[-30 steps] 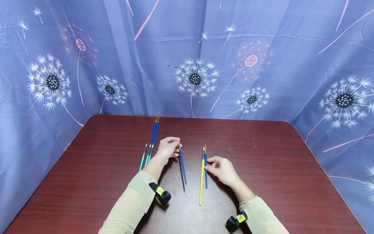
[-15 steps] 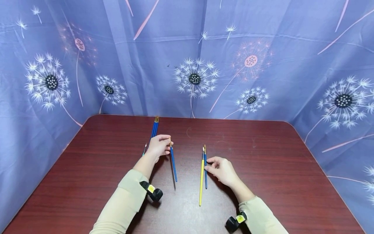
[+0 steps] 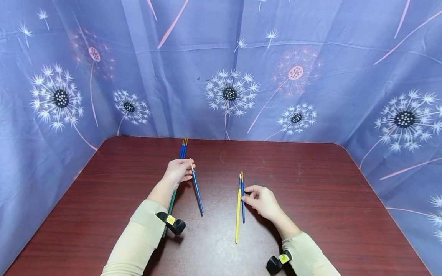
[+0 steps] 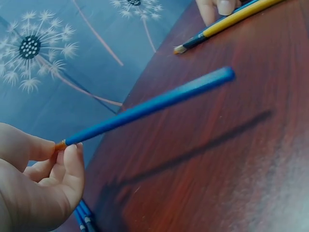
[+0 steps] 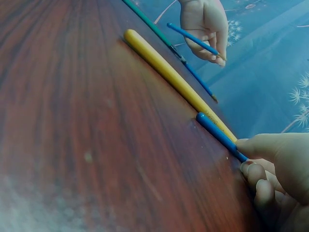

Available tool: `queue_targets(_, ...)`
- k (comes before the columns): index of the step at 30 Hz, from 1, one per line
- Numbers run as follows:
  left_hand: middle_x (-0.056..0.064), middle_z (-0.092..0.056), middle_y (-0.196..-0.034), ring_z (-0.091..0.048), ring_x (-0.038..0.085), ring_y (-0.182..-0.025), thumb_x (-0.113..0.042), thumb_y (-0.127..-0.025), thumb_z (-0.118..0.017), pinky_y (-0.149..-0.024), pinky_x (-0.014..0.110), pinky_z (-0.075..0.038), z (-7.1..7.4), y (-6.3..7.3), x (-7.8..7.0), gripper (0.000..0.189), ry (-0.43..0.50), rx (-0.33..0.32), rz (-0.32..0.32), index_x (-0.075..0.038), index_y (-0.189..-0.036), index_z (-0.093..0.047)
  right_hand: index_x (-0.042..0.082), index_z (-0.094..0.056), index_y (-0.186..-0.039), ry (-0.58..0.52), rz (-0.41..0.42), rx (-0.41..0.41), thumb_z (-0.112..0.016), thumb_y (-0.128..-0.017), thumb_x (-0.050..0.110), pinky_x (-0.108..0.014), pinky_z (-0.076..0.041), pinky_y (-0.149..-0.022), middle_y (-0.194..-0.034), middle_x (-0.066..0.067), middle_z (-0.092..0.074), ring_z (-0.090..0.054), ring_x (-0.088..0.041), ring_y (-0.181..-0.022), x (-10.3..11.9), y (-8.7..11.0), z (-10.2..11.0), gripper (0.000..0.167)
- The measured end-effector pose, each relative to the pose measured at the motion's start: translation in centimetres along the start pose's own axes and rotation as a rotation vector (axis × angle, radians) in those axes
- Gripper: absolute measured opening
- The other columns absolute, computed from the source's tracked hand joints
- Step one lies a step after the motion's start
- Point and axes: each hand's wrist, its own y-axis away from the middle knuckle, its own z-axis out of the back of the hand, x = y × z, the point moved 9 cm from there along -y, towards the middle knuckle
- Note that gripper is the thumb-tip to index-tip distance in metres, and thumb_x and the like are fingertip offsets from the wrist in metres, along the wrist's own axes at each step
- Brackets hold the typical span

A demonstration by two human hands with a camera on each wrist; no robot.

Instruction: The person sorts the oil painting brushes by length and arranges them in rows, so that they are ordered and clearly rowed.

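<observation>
My left hand [image 3: 177, 172] pinches a blue paintbrush [image 3: 197, 191] at its bristle end between thumb and fingers. The brush's handle slants down toward me above the table, casting a shadow in the left wrist view. Near the table's middle, a yellow paintbrush [image 3: 238, 216] lies beside a second blue paintbrush [image 3: 243, 212], bristles pointing away. My right hand [image 3: 264, 202] comes in from the right, thumb and fingertips pinching that second blue paintbrush, as the right wrist view shows.
More blue paintbrushes [image 3: 183, 149] lie at the table's back edge, left of centre. Green-handled paintbrushes [image 3: 172, 203] lie in line with them, mostly hidden under my left arm. A blue dandelion-print curtain [image 3: 193, 96] hangs behind the reddish-brown table [image 3: 310, 172].
My left hand has moved left with its blue paintbrush, over the row of green and blue brushes, covering most of the green ones. The right hand stays put.
</observation>
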Motion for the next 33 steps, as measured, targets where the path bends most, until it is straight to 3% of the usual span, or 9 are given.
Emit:
queue_targets(7,0.021,-0.054,-0.131,-0.057,0.006,-0.068,-0.021,-0.101,-0.042,-0.06,0.017,-0.052,0.8,-0.2,-0.2,0.039,-0.032,0.037,0.03,-0.001,-0.134,-0.048,0.005,-0.067,-0.106,-0.008,-0.008,-0.004,-0.072,-0.083,0.018,-0.024,-0.043,-0.038,-0.065,0.001,-0.058,-0.046,-0.01,-0.041,0.0,0.1,0.1,0.027)
queue_targets(11,0.017,-0.056,-0.129,-0.062,0.011,-0.076,-0.024,-0.102,-0.037,-0.063,0.019,-0.054,1.3,-0.3,-0.2,0.041,-0.035,0.05,0.063,-0.003,-0.138,-0.041,0.005,-0.067,-0.106,-0.012,-0.012,-0.007,-0.072,-0.083,0.017,-0.024,-0.043,-0.038,-0.065,0.001,-0.058,-0.046,-0.01,-0.041,-0.1,0.1,0.1,0.027)
queue_targets(18,0.005,-0.065,-0.102,-0.069,0.02,-0.089,-0.024,-0.104,-0.028,-0.063,0.024,-0.056,2.4,-0.6,-0.2,0.045,-0.001,0.053,0.116,-0.007,-0.146,-0.028,0.006,-0.067,-0.106,-0.013,-0.006,-0.004,-0.072,-0.083,0.018,-0.024,-0.043,-0.038,-0.065,0.001,-0.058,-0.046,-0.009,-0.04,0.0,0.1,0.1,0.027)
queue_targets(25,0.016,-0.053,-0.133,-0.06,0.028,-0.115,-0.022,-0.104,-0.027,-0.071,0.024,-0.057,2.9,-1.1,-0.1,0.049,0.038,0.041,0.143,-0.007,-0.15,-0.021,0.006,-0.067,-0.105,-0.013,0.001,-0.002,-0.072,-0.083,0.018,-0.025,-0.044,-0.038,-0.064,0.001,-0.058,-0.046,-0.009,-0.041,0.1,0.1,0.2,0.026)
queue_targets(29,0.017,-0.048,-0.139,-0.061,0.025,-0.111,-0.012,-0.1,-0.03,-0.075,0.024,-0.057,3.2,-1.1,-0.2,0.051,0.039,0.037,0.14,-0.007,-0.15,-0.022,0.006,-0.068,-0.105,-0.015,0.0,-0.007,-0.072,-0.082,0.017,-0.025,-0.044,-0.038,-0.064,0.001,-0.058,-0.046,-0.009,-0.041,0.1,0.1,0.2,0.026)
queue_targets(33,0.017,-0.048,-0.139,-0.065,0.014,-0.095,-0.007,-0.096,-0.035,-0.075,0.021,-0.056,3.7,-1.2,-0.5,0.055,0.033,0.016,0.121,-0.005,-0.149,-0.023,0.005,-0.068,-0.105,-0.009,0.002,-0.013,-0.073,-0.082,0.017,-0.025,-0.044,-0.038,-0.064,0.002,-0.058,-0.047,-0.009,-0.041,0.2,0.1,0.2,0.026)
